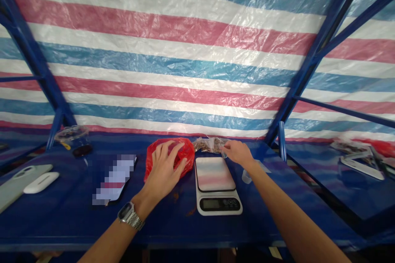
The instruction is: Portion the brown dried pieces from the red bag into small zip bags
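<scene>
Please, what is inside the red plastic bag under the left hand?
The contents cannot be seen: the crumpled red plastic bag and the left hand on it hide them.

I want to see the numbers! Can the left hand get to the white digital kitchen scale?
Probably yes. The left hand rests on the red plastic bag, and the white digital kitchen scale sits right beside it, with only the bag's edge between them.

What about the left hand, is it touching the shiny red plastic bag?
Touching: the head view shows the left hand lying on the shiny red plastic bag.
</scene>
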Action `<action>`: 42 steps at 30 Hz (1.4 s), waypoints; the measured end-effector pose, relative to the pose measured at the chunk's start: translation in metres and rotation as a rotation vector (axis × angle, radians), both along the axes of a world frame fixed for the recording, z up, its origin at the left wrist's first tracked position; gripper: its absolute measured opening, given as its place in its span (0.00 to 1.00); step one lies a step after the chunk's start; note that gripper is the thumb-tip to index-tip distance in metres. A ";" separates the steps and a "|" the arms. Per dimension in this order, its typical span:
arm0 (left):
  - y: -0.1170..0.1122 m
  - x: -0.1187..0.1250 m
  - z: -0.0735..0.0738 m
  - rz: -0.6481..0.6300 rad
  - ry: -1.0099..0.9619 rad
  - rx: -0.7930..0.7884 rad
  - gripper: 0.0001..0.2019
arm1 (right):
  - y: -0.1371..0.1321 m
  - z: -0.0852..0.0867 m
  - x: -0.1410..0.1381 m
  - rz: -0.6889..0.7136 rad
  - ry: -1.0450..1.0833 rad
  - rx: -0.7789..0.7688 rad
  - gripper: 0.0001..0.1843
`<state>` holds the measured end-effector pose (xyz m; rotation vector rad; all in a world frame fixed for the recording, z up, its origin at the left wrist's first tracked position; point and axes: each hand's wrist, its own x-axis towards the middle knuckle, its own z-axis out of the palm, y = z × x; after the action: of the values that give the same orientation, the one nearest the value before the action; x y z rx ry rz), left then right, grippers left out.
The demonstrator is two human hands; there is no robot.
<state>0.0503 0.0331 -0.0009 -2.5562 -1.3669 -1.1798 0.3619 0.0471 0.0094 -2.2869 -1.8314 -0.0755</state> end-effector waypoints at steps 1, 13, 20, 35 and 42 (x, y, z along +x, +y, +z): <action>-0.001 0.001 0.000 -0.007 0.006 -0.002 0.20 | 0.004 0.000 -0.006 -0.015 0.009 -0.031 0.18; -0.010 0.009 0.009 -0.078 -0.078 -0.001 0.15 | -0.003 0.012 0.000 0.006 0.217 0.034 0.16; -0.032 0.033 0.027 -0.355 -0.400 -0.361 0.11 | -0.058 0.039 -0.049 0.323 1.119 0.182 0.19; -0.028 0.025 0.014 -0.448 -0.466 -0.570 0.12 | -0.068 0.022 -0.104 0.333 1.457 -0.048 0.20; -0.027 0.025 0.016 -0.491 -0.523 -0.651 0.10 | -0.068 0.017 -0.107 0.364 1.439 -0.024 0.20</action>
<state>0.0751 0.0059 0.0149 -3.3414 -1.4286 -1.8396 0.2549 -0.0209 0.0266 -1.1876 -1.2633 1.2527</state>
